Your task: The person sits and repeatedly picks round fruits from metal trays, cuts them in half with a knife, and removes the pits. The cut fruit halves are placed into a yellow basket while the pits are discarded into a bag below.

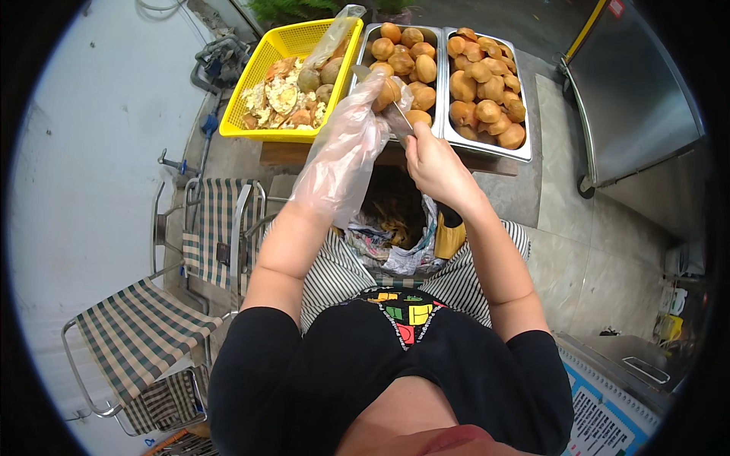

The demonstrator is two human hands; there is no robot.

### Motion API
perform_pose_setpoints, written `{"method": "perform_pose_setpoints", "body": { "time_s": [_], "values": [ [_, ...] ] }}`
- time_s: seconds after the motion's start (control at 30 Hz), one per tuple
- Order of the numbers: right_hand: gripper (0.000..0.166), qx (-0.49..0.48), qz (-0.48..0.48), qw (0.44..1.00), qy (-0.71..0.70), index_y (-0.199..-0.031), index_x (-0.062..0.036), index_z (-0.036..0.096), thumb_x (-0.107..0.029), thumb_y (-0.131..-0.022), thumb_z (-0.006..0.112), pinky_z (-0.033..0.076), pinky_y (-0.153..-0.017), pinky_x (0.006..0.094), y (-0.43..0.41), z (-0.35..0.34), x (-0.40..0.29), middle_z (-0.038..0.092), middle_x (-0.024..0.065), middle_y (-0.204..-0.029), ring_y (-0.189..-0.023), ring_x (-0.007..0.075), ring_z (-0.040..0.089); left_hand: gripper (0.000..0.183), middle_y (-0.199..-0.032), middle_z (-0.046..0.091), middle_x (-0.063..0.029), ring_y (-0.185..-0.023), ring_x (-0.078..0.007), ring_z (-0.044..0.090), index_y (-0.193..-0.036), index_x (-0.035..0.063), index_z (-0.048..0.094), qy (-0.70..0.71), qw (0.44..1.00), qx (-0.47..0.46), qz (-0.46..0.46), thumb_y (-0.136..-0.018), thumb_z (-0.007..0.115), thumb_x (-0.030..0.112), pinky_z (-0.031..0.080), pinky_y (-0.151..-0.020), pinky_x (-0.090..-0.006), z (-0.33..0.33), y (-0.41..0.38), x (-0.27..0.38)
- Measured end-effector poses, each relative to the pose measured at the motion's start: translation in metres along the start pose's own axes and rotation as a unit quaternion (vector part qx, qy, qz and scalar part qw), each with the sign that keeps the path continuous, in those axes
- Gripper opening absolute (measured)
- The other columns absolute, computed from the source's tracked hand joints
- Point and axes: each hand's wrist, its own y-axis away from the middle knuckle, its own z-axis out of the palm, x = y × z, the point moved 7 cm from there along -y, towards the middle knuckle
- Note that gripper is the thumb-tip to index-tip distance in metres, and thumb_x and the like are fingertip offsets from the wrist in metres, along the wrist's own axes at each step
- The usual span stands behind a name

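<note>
My left hand (365, 128), in a clear plastic glove, grips a round orange-brown fruit (386, 94) above the near part of the middle steel pan (440, 85). A knife (398, 119) is in my bare right hand (436, 165), its handle hidden by the fingers. The blade lies against or just behind the fruit; the exact contact cannot be seen. Several similar fruits (425, 68) fill the middle pan. Beside it, the right steel pan (526, 137) is heaped with more brown fruits (490, 88).
At the left, a yellow plastic basket (268, 134) holds pale pulp (282, 94), greenish-brown fruits (331, 71) and a clear plastic bag (336, 34). Between my knees sits a lined container (422, 256) with dark scraps. Folding chairs (148, 336) stand left; a steel cabinet (633, 91) stands right.
</note>
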Motion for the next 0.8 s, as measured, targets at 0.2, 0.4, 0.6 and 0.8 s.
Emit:
{"method": "perform_pose_setpoints", "body": {
  "time_s": [0.2,0.4,0.6,0.8],
  "values": [
    [0.023,-0.082,0.222,0.908,-0.346,-0.095,-0.0019,0.041,-0.023,-0.1,0.034,0.044,-0.041,0.026,0.0,0.031,0.039,0.051,0.0057,-0.066,-0.048,0.0109,0.05,0.02,-0.104,0.062,-0.0077,-0.096,-0.0154,0.062,-0.105,0.0054,0.06,-0.206,0.974,0.018,-0.094,-0.09,0.061,0.018,0.053,-0.078,-0.0281,0.003,-0.018,0.002],
    [0.022,-0.055,0.249,0.823,-0.508,-0.101,-0.0013,0.04,-0.023,-0.1,0.034,0.048,-0.043,0.028,0.0,0.047,0.048,0.053,0.0075,-0.069,-0.048,0.0121,0.05,0.041,-0.089,0.059,-0.0055,-0.071,-0.0129,0.051,-0.11,0.0056,0.06,-0.506,0.858,-0.007,-0.09,-0.083,0.063,0.036,0.041,-0.062,-0.0256,-0.014,-0.042,0.012],
    [0.023,-0.017,0.281,0.819,-0.501,-0.102,-0.0031,0.042,-0.025,-0.099,0.035,0.049,-0.045,0.0265,0.0,0.047,0.056,0.055,0.0064,-0.07,-0.05,0.0098,0.05,0.038,-0.086,0.057,-0.0024,-0.068,-0.0127,0.045,-0.097,0.0089,0.061,-0.552,0.819,0.022,-0.158,-0.079,0.068,0.041,0.035,-0.059,-0.0257,0.024,-0.032,0.005],
    [0.024,-0.005,0.288,0.811,-0.51,-0.102,-0.0025,0.042,-0.025,-0.1,0.035,0.048,-0.044,0.0261,0.0,0.044,0.063,0.055,0.0064,-0.07,-0.05,0.0094,0.05,0.035,-0.09,0.06,-0.0059,-0.077,-0.0155,0.056,-0.098,0.0052,0.06,-0.549,0.815,0.007,-0.185,-0.079,0.07,0.032,0.045,-0.064,-0.0288,-0.004,-0.067,-0.002]
  ]
}}
